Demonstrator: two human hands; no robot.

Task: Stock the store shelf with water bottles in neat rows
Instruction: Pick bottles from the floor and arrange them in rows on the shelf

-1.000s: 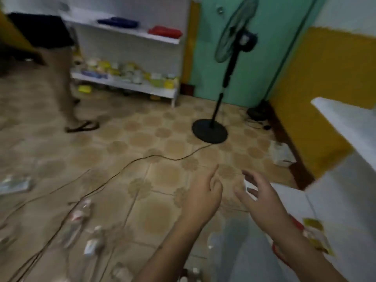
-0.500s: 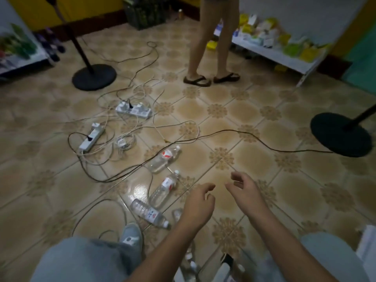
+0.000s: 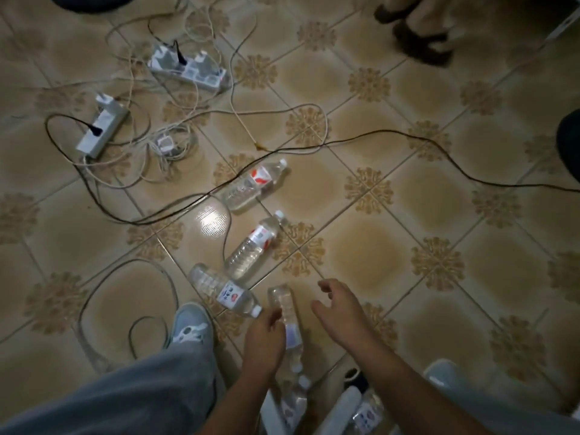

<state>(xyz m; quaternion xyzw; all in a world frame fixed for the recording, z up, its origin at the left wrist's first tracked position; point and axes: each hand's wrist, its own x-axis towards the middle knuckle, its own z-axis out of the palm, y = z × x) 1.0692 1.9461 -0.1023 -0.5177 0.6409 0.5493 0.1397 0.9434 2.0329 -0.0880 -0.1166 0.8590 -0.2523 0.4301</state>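
Observation:
Several clear water bottles lie on the tiled floor. One with a red and white label (image 3: 255, 183) is farthest, a second (image 3: 252, 249) lies below it, and a third (image 3: 224, 291) lies crosswise near my shoe. A fourth bottle (image 3: 282, 306) points away from me between my hands. My left hand (image 3: 263, 337) reaches down at its left side, fingertips against it, fingers loosely bent. To its right my right hand (image 3: 339, 312) hovers with fingers spread and holds nothing. More bottles (image 3: 293, 400) lie by my legs at the bottom. No shelf is in view.
Two white power strips (image 3: 188, 65) (image 3: 100, 127) and tangled cables cover the upper left floor. A black cable (image 3: 376, 135) runs across the middle. Another person's sandalled feet (image 3: 414, 36) stand at the top right. A dark fan base (image 3: 569, 146) sits at the right edge. My grey shoe (image 3: 191, 324) is beside the bottles.
The view swung from the fan and shelf down to the floor. Both hands dropped toward the bottles, and my left hand came up against the nearest one.

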